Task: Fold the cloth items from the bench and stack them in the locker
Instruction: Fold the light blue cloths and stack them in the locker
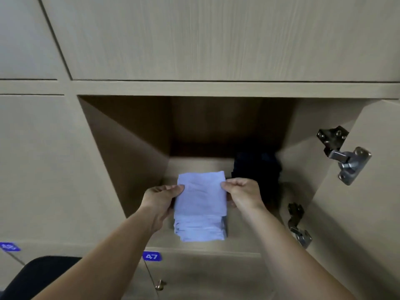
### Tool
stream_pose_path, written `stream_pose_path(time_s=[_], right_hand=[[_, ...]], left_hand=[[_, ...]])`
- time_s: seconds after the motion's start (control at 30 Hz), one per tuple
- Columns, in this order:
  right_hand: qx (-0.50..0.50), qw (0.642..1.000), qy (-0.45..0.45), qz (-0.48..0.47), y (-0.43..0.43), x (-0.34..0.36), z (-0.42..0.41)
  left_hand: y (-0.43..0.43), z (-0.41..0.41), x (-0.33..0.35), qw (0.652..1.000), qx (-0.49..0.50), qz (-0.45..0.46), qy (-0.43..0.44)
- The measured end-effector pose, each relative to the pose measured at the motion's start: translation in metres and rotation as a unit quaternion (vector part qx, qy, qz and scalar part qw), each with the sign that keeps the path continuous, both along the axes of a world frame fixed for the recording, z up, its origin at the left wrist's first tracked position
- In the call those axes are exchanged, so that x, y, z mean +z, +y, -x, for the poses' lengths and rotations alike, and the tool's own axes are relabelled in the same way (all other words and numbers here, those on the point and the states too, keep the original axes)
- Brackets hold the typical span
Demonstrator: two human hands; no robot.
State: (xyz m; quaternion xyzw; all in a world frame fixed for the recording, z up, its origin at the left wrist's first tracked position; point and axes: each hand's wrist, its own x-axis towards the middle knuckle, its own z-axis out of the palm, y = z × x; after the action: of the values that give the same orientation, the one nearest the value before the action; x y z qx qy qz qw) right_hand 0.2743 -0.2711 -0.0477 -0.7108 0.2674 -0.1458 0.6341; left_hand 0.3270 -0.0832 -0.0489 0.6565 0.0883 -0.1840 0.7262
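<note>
Both hands are equally near: the left hand (161, 197) and right hand (241, 194) pinch opposite side edges of the white cloth (201, 198), its long axis running into the locker (134, 161). It tops a white stack; a dark pile (256, 169) lies behind, right.

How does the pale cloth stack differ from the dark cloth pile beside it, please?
The pale cloth stack is light blue-white; the dark cloth pile is near-black. The left hand and right hand grip the pale stack; the dark pile is unheld. The pale stack sits nearer the front. Both lie in the locker.
</note>
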Motion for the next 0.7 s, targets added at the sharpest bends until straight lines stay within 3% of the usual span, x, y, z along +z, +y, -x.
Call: stream_pose_path(time_s=[0.33,0.43,0.5,0.6,0.7], right_hand=[[-0.007,1.0,-0.005,0.014,-0.005,-0.044,-0.021],[0.005,0.996,-0.031,0.078,-0.006,-0.047,-0.017],[0.012,0.982,-0.07,0.174,-0.006,-0.046,-0.01],[0.084,0.93,-0.112,0.341,-0.005,-0.041,-0.003],[0.193,0.895,-0.072,0.396,-0.001,-0.044,-0.005]], left_hand=[[-0.011,-0.023,-0.041,1.0,0.014,-0.002,0.016],[-0.013,-0.024,-0.047,0.999,0.044,-0.026,-0.014],[-0.011,-0.023,-0.047,0.994,0.055,-0.076,-0.064],[-0.008,-0.008,-0.037,0.948,0.037,-0.228,-0.217],[-0.009,0.003,-0.038,0.861,-0.068,-0.314,-0.394]])
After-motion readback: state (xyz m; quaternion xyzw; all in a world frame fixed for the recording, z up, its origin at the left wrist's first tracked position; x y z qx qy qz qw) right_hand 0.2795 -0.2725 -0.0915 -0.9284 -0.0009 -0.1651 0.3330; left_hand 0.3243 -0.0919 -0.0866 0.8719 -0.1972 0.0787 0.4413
